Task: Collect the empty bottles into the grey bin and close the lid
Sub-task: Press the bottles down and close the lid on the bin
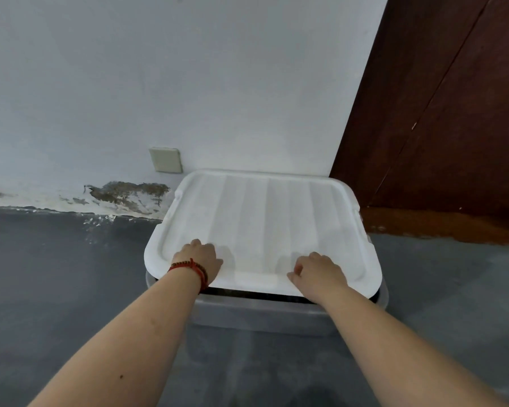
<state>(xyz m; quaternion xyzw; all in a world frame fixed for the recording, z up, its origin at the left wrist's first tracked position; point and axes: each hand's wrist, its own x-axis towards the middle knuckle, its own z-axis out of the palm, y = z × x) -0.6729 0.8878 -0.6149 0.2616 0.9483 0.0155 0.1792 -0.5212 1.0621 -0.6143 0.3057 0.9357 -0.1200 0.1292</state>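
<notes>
"Where was the bin when you had your hands on it?"

"One grey bin (pixel 262 314) stood on the dark floor (pixel 56 274), its far side close to the pale wall (pixel 188 69) and its right far corner near the brown wooden panel (pixel 441 127). One white ribbed lid (pixel 265 224) lay over it. Along the near edge a dark gap showed between lid and rim, so it was not seated there."

"And your hands?"

"Both were on the lid's near edge, two hands, well apart. My left hand (pixel 199 259) sat toward the near left corner, fingers curled down on the lid. My right hand (pixel 319 274) sat toward the near right, fingers bent, thumb at the very edge. Whether either hand gripped the edge or only pressed on top, I could not tell."

"Any bottles?"

"I saw none; the lid covered the inside, so I couldn't say what the bin held."

"Anything else?"

"One red and dark beaded bracelet (pixel 194 270) on my left wrist. One cream wall plate (pixel 165 160) just above the lid's far left corner, and one patch of peeled, stained paint (pixel 124 195) low on the wall to its left."
</notes>
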